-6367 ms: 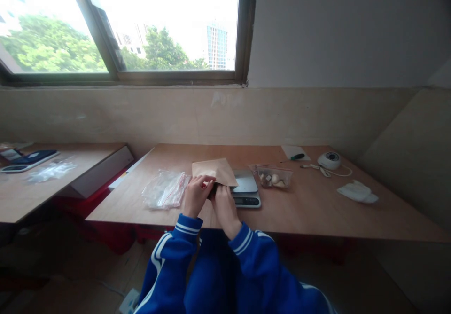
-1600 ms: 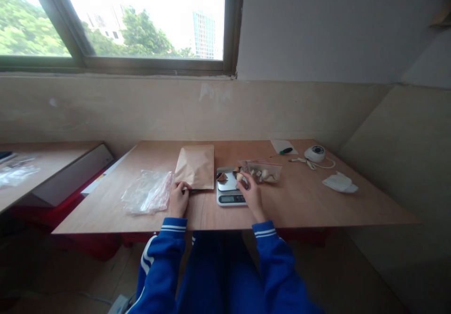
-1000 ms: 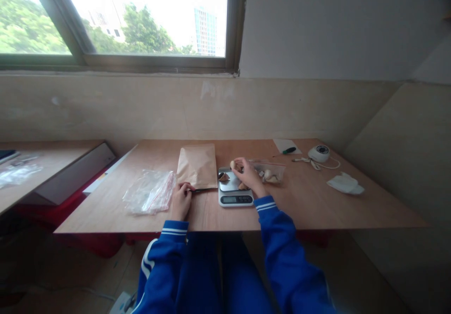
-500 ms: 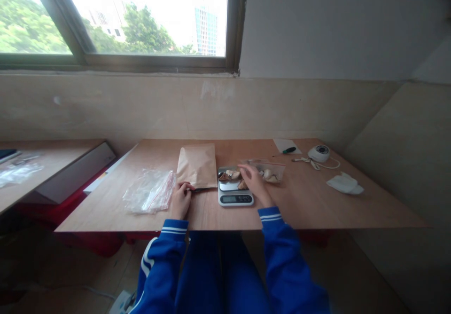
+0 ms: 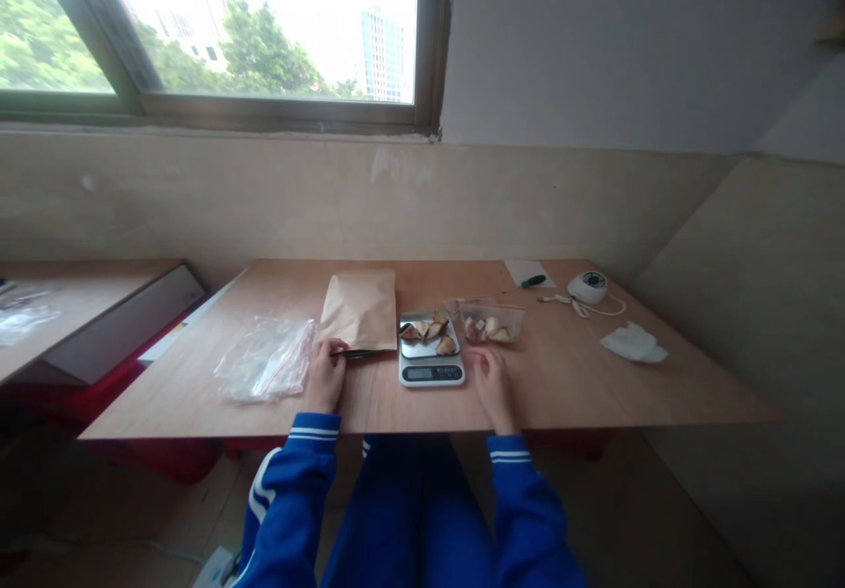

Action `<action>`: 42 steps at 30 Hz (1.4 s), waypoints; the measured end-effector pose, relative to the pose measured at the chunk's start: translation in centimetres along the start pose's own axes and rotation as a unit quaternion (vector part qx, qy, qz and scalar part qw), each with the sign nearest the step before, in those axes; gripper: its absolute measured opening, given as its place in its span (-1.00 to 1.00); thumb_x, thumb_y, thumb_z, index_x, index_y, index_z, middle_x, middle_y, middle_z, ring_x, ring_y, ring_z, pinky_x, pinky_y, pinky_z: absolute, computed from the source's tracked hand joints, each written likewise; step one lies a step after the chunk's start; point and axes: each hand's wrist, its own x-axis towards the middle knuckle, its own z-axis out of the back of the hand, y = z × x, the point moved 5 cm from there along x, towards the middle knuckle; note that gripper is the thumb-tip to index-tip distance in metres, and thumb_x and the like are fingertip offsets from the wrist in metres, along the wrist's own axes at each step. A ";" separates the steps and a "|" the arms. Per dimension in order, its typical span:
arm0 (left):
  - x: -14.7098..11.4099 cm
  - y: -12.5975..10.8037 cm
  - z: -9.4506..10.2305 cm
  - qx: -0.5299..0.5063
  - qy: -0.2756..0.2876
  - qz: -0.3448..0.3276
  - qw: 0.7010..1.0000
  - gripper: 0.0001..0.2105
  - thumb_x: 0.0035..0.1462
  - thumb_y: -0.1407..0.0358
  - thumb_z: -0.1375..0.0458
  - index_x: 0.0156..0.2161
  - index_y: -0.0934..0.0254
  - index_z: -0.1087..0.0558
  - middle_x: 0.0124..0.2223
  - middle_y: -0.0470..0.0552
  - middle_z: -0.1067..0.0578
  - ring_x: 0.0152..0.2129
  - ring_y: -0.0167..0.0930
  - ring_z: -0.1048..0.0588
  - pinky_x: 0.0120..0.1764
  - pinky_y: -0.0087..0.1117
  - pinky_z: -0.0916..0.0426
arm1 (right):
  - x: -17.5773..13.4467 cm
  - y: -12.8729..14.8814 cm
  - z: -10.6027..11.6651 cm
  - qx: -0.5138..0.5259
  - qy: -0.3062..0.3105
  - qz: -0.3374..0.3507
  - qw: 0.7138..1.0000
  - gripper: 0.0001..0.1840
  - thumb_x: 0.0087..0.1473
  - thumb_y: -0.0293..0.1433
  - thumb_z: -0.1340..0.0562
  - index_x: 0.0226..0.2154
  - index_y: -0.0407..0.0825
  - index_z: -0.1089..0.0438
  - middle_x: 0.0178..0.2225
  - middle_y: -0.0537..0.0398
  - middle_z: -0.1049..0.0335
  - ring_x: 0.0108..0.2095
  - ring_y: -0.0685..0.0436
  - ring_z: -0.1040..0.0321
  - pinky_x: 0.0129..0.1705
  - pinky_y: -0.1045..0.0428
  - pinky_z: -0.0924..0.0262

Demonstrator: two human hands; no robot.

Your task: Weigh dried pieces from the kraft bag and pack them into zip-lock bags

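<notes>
Left grip (image 5: 326, 375) is clenched around the near end of a thin dark tool (image 5: 360, 354), which looks like tweezers, though I cannot be sure from up here. The tool's tip points away to the right of that grip, along the near edge of the bag (image 5: 360, 309). Right grip (image 5: 493, 381) is released, palm down and flat on the desk (image 5: 574, 394), holding nothing.

Between the two grips, slightly beyond them, sits the scale (image 5: 430, 361). Its display faces me, and a few brown and pale pieces (image 5: 428, 333) are heaped on the pan. Neither grip touches it; the right one lies just beside its right edge.

As I judge it, the work in hand is a weighing, and doing it well means stillness. I would keep both grips and both sleeves off the pan and off the scale's body. I would not lean on the desk, and I would let the number settle before trusting it. The digits are too small for me to read. One piece lies close to the pan's near right corner, so it should be watched in case it slides off.

Beyond the right grip stands a clear tub (image 5: 492, 322) with more pieces inside. To the left of the left grip lie clear pouches (image 5: 264, 359), touching it or nearly so. Farther off to the right are a cloth (image 5: 632, 342), a round white device (image 5: 587, 285) and a screwdriver (image 5: 532, 281).
</notes>
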 end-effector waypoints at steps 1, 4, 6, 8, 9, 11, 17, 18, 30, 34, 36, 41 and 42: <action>0.0 0.1 0.2 0.012 -0.020 0.003 1.000 -0.82 -0.02 0.45 0.00 -0.30 0.23 -0.37 -0.21 0.09 -0.44 -0.13 -0.23 -0.40 0.01 -0.15 -0.28 | 0.0 0.2 0.1 -0.008 0.000 0.003 1.000 -0.74 0.11 -0.43 -0.01 -0.30 -0.05 -0.41 -0.27 -0.10 -0.42 -0.20 -0.23 -0.33 -0.11 -0.15 -0.25; -0.1 0.5 0.6 0.043 -0.074 0.028 0.996 -0.77 -0.02 0.42 -0.03 -0.20 0.25 -0.37 -0.13 0.12 -0.45 -0.06 -0.20 -0.38 0.08 -0.11 -0.19 | -0.1 0.5 0.1 -0.028 0.002 0.009 1.000 -0.73 0.12 -0.44 0.00 -0.30 -0.05 -0.41 -0.27 -0.10 -0.41 -0.20 -0.23 -0.33 -0.10 -0.15 -0.24; -0.1 0.9 0.7 0.047 -0.088 0.047 0.994 -0.72 -0.03 0.40 -0.05 -0.14 0.27 -0.37 -0.09 0.14 -0.45 -0.03 -0.18 -0.38 0.10 -0.10 -0.17 | -0.2 0.5 0.1 -0.038 0.008 0.008 0.999 -0.73 0.12 -0.44 0.00 -0.30 -0.06 -0.40 -0.27 -0.10 -0.39 -0.20 -0.23 -0.32 -0.10 -0.14 -0.24; -0.2 1.0 0.7 0.044 -0.088 0.054 0.994 -0.69 -0.02 0.39 -0.06 -0.10 0.27 -0.38 -0.05 0.16 -0.45 -0.01 -0.17 -0.38 0.11 -0.10 -0.16 | -0.3 0.5 -0.1 -0.048 0.016 0.005 0.999 -0.74 0.12 -0.44 0.00 -0.31 -0.06 -0.40 -0.27 -0.10 -0.38 -0.20 -0.23 -0.32 -0.10 -0.14 -0.24; -0.2 1.0 0.7 0.041 -0.085 0.053 0.994 -0.68 -0.02 0.39 -0.05 -0.09 0.26 -0.38 -0.03 0.17 -0.45 0.01 -0.17 -0.37 0.11 -0.10 -0.16 | -0.4 0.5 -0.1 -0.053 0.020 0.005 0.998 -0.74 0.12 -0.44 0.00 -0.31 -0.06 -0.40 -0.27 -0.10 -0.38 -0.20 -0.23 -0.32 -0.10 -0.14 -0.24; -0.1 1.0 0.6 0.036 -0.077 0.047 0.995 -0.68 -0.02 0.40 -0.04 -0.10 0.25 -0.40 0.01 0.17 -0.43 0.05 -0.17 -0.34 0.13 -0.11 -0.14 | -0.4 0.5 -0.3 -0.060 0.027 0.006 0.998 -0.74 0.12 -0.44 0.00 -0.32 -0.05 -0.40 -0.28 -0.09 -0.37 -0.19 -0.24 -0.31 -0.10 -0.14 -0.23; -0.3 0.4 0.7 0.037 -0.077 0.046 0.995 -0.78 0.07 0.32 -0.09 -0.15 0.20 -0.46 0.07 0.15 -0.42 0.09 -0.15 -0.31 0.14 -0.10 -0.10 | -0.3 0.7 -0.2 -0.052 0.028 0.010 0.998 -0.75 0.11 -0.46 -0.02 -0.33 -0.04 -0.41 -0.29 -0.07 -0.38 -0.19 -0.23 -0.30 -0.10 -0.14 -0.23; -0.3 0.3 0.8 0.043 -0.081 0.049 0.995 -0.78 0.09 0.30 -0.11 -0.15 0.18 -0.48 0.07 0.14 -0.42 0.08 -0.15 -0.32 0.13 -0.09 -0.09 | -0.2 1.1 0.0 -0.039 0.021 0.015 0.999 -0.75 0.11 -0.46 -0.02 -0.32 -0.04 -0.41 -0.29 -0.07 -0.38 -0.19 -0.22 -0.30 -0.10 -0.14 -0.23; -1.0 -2.2 2.4 0.093 -0.212 -0.058 0.971 -0.82 0.14 0.17 -0.15 -0.26 0.13 -0.58 -0.40 -0.02 -0.52 -0.36 -0.33 -0.45 -0.12 -0.28 -0.15 | -3.4 18.3 -9.4 0.100 0.261 0.218 0.935 -0.52 0.07 -0.64 0.01 -0.02 -0.08 -0.37 0.01 -0.06 -0.38 0.07 -0.11 -0.26 0.12 -0.06 -0.20; -1.5 -2.8 3.2 0.068 -0.251 -0.079 0.962 -0.81 0.14 0.15 -0.15 -0.28 0.15 -0.58 -0.44 -0.02 -0.50 -0.47 -0.37 -0.40 -0.18 -0.31 -0.20 | -3.2 19.7 -14.3 -0.084 0.307 0.200 0.927 -0.51 0.07 -0.64 -0.03 0.09 -0.25 -0.25 0.06 -0.23 -0.33 0.10 -0.20 -0.24 0.12 -0.09 -0.21; -1.6 -3.1 3.4 0.058 -0.258 -0.090 0.960 -0.81 0.14 0.17 -0.15 -0.28 0.15 -0.58 -0.46 -0.03 -0.49 -0.50 -0.39 -0.38 -0.21 -0.32 -0.22 | -2.5 19.5 -15.5 -0.169 0.323 0.159 0.918 -0.57 0.12 -0.62 -0.03 0.06 -0.28 -0.27 0.02 -0.28 -0.36 0.06 -0.23 -0.29 0.10 -0.09 -0.21; -1.8 -3.4 3.3 0.046 -0.258 -0.132 0.956 -0.86 0.12 0.23 -0.18 -0.26 0.15 -0.59 -0.50 -0.05 -0.47 -0.52 -0.40 -0.38 -0.26 -0.34 -0.25 | -1.3 19.3 -16.8 -0.235 0.347 0.100 0.902 -0.66 0.14 -0.60 -0.07 -0.04 -0.26 -0.36 -0.08 -0.29 -0.43 -0.05 -0.29 -0.40 -0.03 -0.13 -0.31; -1.8 -3.4 3.3 0.044 -0.260 -0.136 0.955 -0.86 0.12 0.24 -0.19 -0.26 0.14 -0.59 -0.50 -0.05 -0.47 -0.52 -0.40 -0.38 -0.27 -0.34 -0.25 | -1.2 19.2 -17.0 -0.242 0.350 0.087 0.901 -0.67 0.14 -0.62 -0.05 -0.07 -0.26 -0.38 -0.11 -0.29 -0.45 -0.10 -0.29 -0.44 -0.09 -0.12 -0.35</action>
